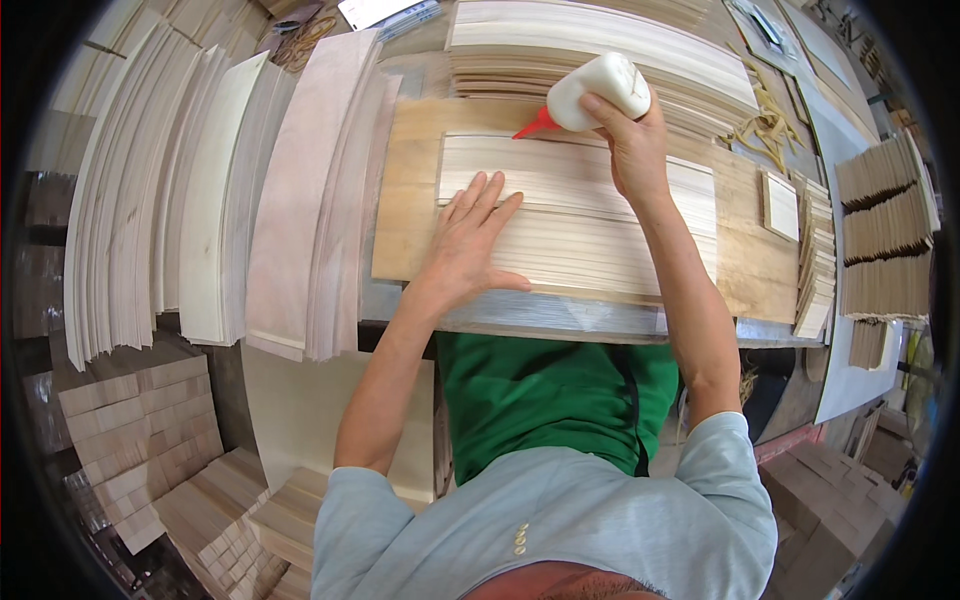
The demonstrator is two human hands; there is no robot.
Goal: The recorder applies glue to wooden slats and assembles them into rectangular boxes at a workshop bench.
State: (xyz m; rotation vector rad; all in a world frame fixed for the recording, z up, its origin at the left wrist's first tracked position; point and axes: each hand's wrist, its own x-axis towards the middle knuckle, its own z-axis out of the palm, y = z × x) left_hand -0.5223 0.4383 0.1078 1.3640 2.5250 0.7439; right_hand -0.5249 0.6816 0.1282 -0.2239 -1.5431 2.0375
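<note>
My right hand grips a white squeeze bottle with a red nozzle. The bottle is tilted, its nozzle pointing down and left at the far edge of a pale wooden panel. Whether the tip touches the wood I cannot tell. The panel shows fine parallel grooves or strip edges and lies on a tan wooden board. My left hand rests flat on the panel's left part, fingers stretched out and apart, holding nothing.
Stacked thin wooden boards lie behind the panel. Tall board stacks stand at the left. On the right are a small pale wooden piece, a row of small slats, yellow cords and bundled wood pieces. Wooden blocks are piled lower left.
</note>
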